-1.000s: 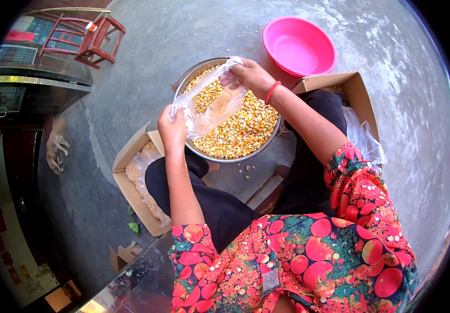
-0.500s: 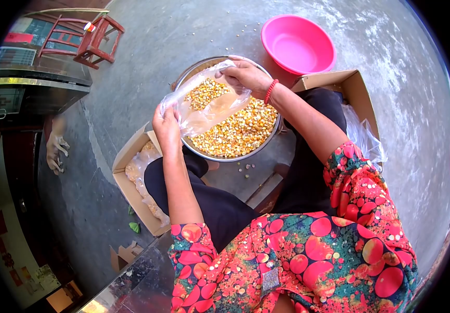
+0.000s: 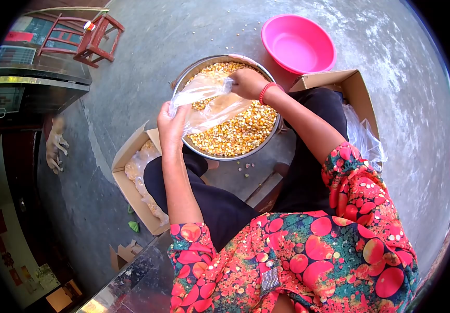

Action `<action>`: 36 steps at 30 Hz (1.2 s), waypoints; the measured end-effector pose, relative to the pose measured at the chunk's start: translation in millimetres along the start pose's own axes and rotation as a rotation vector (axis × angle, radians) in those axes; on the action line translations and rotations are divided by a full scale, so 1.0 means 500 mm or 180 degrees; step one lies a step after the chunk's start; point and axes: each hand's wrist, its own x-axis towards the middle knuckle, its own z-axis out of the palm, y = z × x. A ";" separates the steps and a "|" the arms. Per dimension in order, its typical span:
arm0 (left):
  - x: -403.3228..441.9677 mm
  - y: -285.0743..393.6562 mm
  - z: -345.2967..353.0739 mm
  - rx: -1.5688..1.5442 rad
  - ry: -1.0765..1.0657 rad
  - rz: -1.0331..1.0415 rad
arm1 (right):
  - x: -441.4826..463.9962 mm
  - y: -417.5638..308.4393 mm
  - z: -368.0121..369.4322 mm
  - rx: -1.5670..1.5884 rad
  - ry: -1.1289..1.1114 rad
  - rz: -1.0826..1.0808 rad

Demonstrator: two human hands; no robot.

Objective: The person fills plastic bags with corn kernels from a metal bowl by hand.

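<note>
Your right hand (image 3: 248,84) has moved lower, clutching the translucent plastic bag (image 3: 199,121) your left hand (image 3: 173,129) also pinches, above yellow corn kernels (image 3: 240,133) in a round metal basin (image 3: 196,69). Beyond stands a round pink plastic basin (image 3: 297,44); brown cardboard boxes (image 3: 129,148) flank you.

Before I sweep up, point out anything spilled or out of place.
Small pale bits, possibly spilled kernels, lie on the grey concrete floor outside the round metal basin of yellow corn: odd, since the corn sits inside.

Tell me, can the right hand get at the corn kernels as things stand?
Probably yes: uncovered corn kernels show close to the right hand, though it grips the plastic bag and would likely need to release it first.
</note>
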 end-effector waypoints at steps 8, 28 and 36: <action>0.006 -0.018 -0.012 0.0487 0.0077 0.0280 | 0.030 0.031 0.015 0.1946 0.0422 -0.0022; 0.033 -0.054 -0.048 -0.1300 0.0071 0.0031 | 0.021 -0.016 0.006 0.3560 0.0211 0.0483; 0.002 0.010 -0.006 -0.1259 0.0328 -0.0563 | 0.025 -0.008 0.000 0.3756 0.0281 0.0751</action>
